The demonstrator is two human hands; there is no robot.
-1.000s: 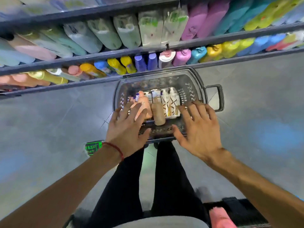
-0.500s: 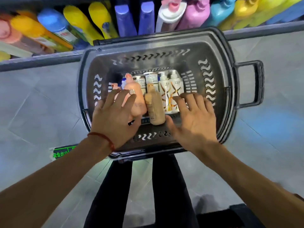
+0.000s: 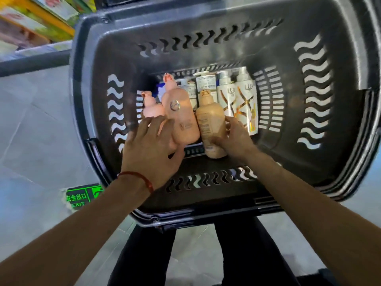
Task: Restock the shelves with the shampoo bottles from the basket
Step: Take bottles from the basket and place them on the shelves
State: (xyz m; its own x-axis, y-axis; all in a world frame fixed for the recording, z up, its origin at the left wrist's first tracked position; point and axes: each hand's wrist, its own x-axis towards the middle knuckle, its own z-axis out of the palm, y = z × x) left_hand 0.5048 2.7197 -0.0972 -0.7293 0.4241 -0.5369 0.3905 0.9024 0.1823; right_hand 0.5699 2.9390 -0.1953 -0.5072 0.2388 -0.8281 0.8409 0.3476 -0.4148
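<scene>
A dark grey plastic basket [image 3: 340, 124] fills most of the view, with several shampoo bottles lying on its floor. My right hand [image 3: 237, 139] is wrapped around the lower part of a tan bottle [image 3: 210, 120]. My left hand [image 3: 150, 149] reaches in with fingers spread, touching a tall peach bottle [image 3: 180, 112] and a smaller peach bottle [image 3: 151, 106] beside it. Two white bottles with gold swirls [image 3: 239, 102] lie to the right of the tan one. More white bottles [image 3: 206, 83] lie behind.
A shelf edge [image 3: 33, 62] with colourful packages [image 3: 35, 23] shows at the top left. A green exit sign [image 3: 82, 196] is set in the grey tiled floor left of the basket. My dark-trousered legs [image 3: 243, 254] are below the basket.
The view has dropped much closer to the basket. Both hands have gone from hovering over the rim down to the bottles; the right hand has closed on the tan bottle.
</scene>
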